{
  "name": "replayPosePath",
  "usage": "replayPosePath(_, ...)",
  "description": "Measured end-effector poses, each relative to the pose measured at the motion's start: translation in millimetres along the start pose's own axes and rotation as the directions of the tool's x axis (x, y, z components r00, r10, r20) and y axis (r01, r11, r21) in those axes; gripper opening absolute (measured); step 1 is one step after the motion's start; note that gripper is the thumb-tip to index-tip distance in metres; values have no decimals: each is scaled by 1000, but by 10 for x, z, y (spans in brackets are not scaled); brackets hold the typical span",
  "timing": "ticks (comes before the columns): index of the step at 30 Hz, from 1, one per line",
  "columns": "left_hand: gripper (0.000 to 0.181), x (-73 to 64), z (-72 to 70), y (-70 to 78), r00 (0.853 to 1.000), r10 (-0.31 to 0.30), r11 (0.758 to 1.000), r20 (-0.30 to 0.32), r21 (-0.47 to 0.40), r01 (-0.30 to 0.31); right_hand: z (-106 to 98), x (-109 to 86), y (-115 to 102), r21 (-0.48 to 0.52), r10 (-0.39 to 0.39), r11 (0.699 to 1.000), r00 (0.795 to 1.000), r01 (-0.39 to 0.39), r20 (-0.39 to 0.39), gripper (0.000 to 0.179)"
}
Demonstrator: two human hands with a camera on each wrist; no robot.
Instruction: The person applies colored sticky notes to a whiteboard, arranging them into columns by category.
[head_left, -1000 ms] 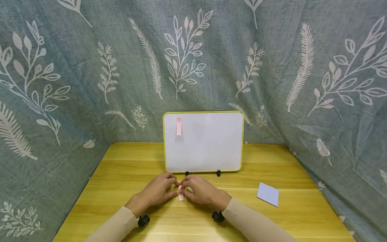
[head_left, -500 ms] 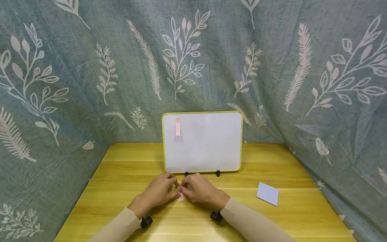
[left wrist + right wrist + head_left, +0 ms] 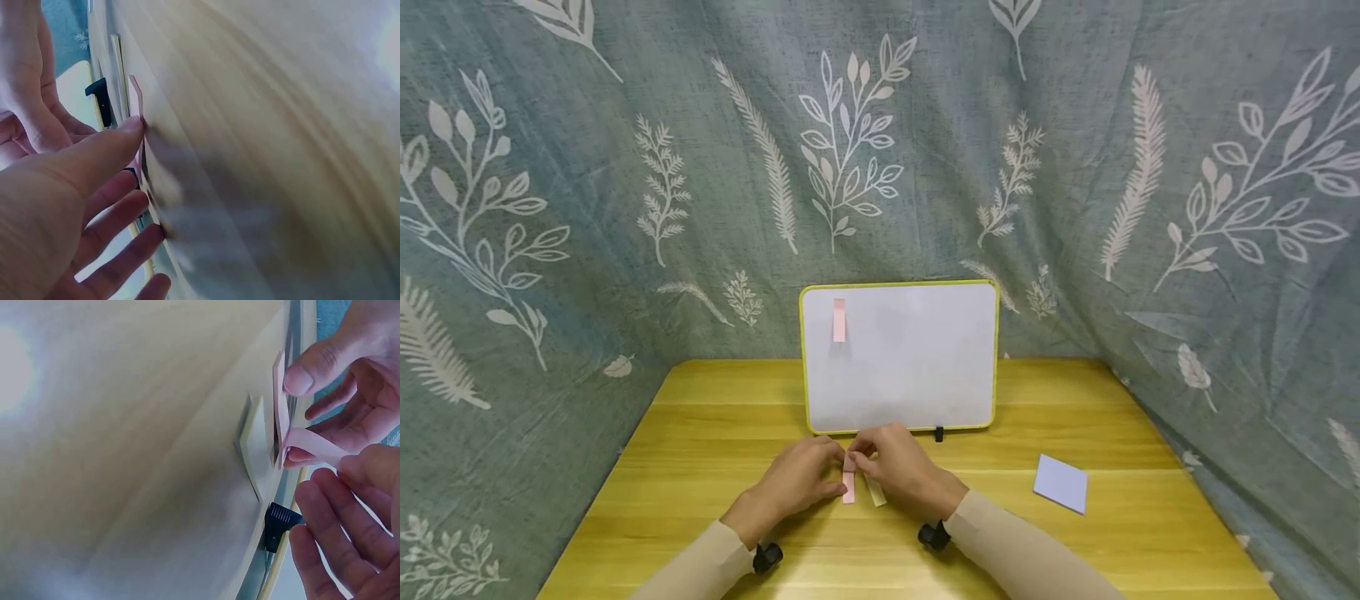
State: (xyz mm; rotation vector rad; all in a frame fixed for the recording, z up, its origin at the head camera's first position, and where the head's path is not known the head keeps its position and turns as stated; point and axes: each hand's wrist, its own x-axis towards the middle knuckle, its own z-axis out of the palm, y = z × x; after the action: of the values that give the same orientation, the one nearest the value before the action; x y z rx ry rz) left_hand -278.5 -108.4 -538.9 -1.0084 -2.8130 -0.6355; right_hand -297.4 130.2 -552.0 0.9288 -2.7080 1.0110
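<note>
Holding the pink pad (image 3: 848,490) against the table (image 3: 685,492) occupies the left hand (image 3: 797,477): its thumb presses near the close end, and its bent forefinger rests by the far end, with little gap between digits and paper. The right hand (image 3: 901,465) pinches a pink sheet (image 3: 315,445) between thumb and forefinger; its remaining fingers are loosely spread and carry nothing.

Change noted: a second ago the pink paper lay flat under both hands. The sheet now curves up from the pad's far portion, and the right hand sits slightly higher. In the work shown, this suggests that separation of one sheet has begun; the right wrist view shows its lower end meeting the pad, so complete release is not confirmed.

Beside the pink pad, toward the right hand, lies a yellow pad (image 3: 877,493). It was hidden a second ago and is now exposed.

Farther to the right, a pale lilac pad (image 3: 1060,483) lies on the table, well apart from both hands and unchanged.

Behind the hands, a whiteboard (image 3: 910,358) stands on a black foot (image 3: 938,434). One pink strip (image 3: 839,322) is attached at its upper left. A patterned curtain (image 3: 917,208) closes off the background.
</note>
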Motion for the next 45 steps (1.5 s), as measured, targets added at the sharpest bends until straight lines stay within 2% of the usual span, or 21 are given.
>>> replayPosePath(6, 33, -1, 38, -33, 999, -31, 997, 13, -77, 32, 2, 31, 45, 0, 24, 1000, 999, -24, -46, 17)
replayPosePath(7, 34, -4, 39, -35, 999, -33, 996, 14, -82, 34, -65, 18, -74, -9, 43, 999, 998, -44, -44, 12)
replayPosePath(8, 35, -7, 39, -34, 999, -37, 995, 15, -87, 38, -68, 24, -72, -9, 47, 999, 998, -47, -47, 12)
replayPosePath(13, 36, -9, 44, -15, 1000, -9, 998, -2, -64, 9, -87, 48, -47, -22, 66, 997, 996, -67, -52, 11)
replayPosePath(17, 19, -11, 56, 15, 1000, 23, 999, 3, -33, -23, -106, 49, -26, -44, 87, 995, 995, -89, -51, 11)
replayPosePath(22, 4, -6, 66, 38, 1000, 20, 1000, 8, -13, -20, -118, 66, -11, -52, 96, 994, 994, -99, -60, 11)
replayPosePath(32, 8, 10, 38, 61, 999, -1, 999, 44, -33, 2, -151, 98, -28, -61, 88, 994, 991, -94, -101, 8)
replayPosePath(45, 7, -25, 69, 66, 998, -28, 998, 55, -46, 30, -174, 142, -38, -57, 107, 992, 988, -114, -113, 10)
